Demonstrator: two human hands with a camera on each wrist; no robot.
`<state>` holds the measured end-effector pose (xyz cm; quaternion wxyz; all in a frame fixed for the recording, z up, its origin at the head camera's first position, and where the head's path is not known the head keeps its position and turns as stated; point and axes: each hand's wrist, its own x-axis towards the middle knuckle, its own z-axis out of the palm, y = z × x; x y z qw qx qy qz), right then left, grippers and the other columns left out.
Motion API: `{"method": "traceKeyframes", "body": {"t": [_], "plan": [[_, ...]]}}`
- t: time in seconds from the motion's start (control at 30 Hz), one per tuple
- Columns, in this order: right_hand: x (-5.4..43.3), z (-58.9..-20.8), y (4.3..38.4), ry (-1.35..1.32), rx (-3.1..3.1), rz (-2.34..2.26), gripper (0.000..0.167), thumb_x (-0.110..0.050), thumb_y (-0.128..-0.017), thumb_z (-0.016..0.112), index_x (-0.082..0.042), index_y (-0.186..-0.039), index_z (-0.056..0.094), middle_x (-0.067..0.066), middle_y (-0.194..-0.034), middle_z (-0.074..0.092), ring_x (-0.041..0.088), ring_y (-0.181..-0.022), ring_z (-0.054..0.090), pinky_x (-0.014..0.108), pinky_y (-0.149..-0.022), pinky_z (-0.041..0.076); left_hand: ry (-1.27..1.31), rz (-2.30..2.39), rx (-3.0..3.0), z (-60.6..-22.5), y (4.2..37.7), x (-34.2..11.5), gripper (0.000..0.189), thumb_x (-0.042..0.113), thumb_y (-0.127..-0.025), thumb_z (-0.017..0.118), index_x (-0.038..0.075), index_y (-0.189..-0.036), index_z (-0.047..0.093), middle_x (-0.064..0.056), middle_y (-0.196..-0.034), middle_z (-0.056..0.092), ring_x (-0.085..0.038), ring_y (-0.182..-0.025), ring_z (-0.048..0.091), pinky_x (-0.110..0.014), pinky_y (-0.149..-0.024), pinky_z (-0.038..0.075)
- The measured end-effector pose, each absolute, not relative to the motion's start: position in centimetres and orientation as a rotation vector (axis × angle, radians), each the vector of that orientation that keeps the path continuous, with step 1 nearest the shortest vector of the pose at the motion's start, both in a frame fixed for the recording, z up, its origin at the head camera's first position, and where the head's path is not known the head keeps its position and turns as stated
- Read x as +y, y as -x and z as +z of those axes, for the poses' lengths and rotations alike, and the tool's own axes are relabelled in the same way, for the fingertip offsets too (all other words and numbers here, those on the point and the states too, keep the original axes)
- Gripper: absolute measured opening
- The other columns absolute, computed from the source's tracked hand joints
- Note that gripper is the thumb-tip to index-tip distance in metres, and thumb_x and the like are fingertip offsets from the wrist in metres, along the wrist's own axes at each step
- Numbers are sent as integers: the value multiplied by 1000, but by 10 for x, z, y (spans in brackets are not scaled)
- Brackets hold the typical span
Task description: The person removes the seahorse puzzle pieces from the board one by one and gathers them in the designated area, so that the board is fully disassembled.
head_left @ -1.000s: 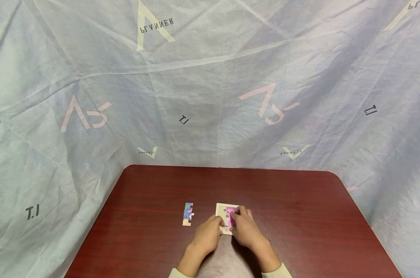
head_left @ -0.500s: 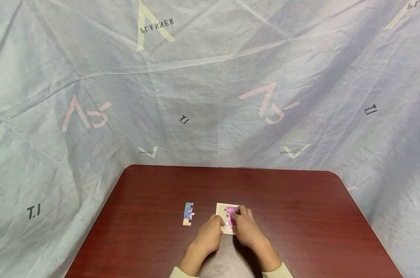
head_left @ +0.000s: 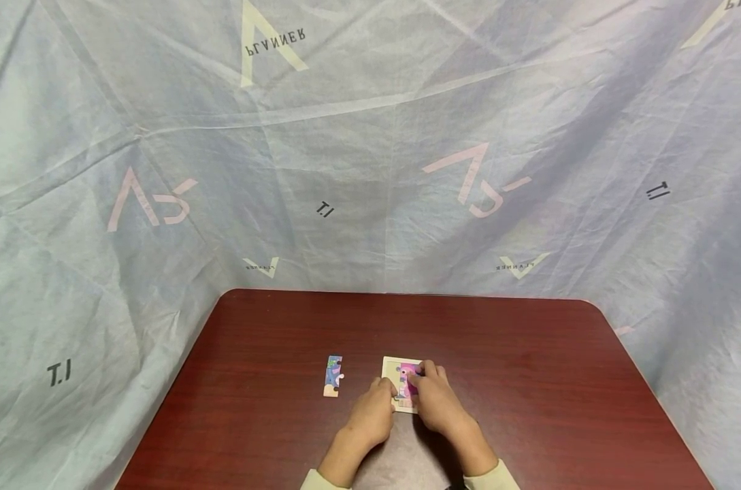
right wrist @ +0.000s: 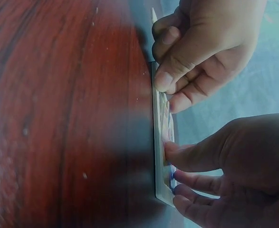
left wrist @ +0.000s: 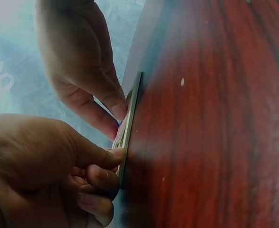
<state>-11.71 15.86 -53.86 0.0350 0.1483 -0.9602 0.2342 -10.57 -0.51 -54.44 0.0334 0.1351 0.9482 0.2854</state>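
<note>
A small cream puzzle tray (head_left: 391,368) lies on the table with a pink puzzle picture (head_left: 405,390) in its right part. My left hand (head_left: 371,410) pinches the tray's left front edge; in the left wrist view its thumb (left wrist: 111,157) lies on the rim and its other fingers are curled. On the pink picture, my right hand (head_left: 439,401) pinches a piece between thumb and fingers. The right wrist view shows this right thumb (right wrist: 177,154) on the pieces. The tray's right side is hidden by the right hand. Left of the tray lies a blue puzzle strip (head_left: 333,376).
The reddish-brown wooden table (head_left: 272,340) extends around the tray, with rounded far corners. Grey printed cloth (head_left: 370,170) hangs behind it and along both sides.
My right thumb has moved slightly up from the tray's front edge, showing more of the picture's lower part. The left hand keeps its place on the tray, and the blue strip stays put.
</note>
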Motion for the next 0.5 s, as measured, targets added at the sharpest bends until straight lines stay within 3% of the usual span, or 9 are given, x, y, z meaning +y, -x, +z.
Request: {"method": "traceKeyframes", "body": {"t": [0.5], "plan": [[158, -537, 119, -472, -2990, 664, 38, 9, -75, 70, -1, -111, 77, 19, -120, 58, 40, -111, 54, 54, -98, 50, -442, 902, 2948, -544, 105, -6, 22, 0, -87, 76, 7, -103, 62, -4, -95, 59, -22, -73, 63, -36, -67, 53]]}}
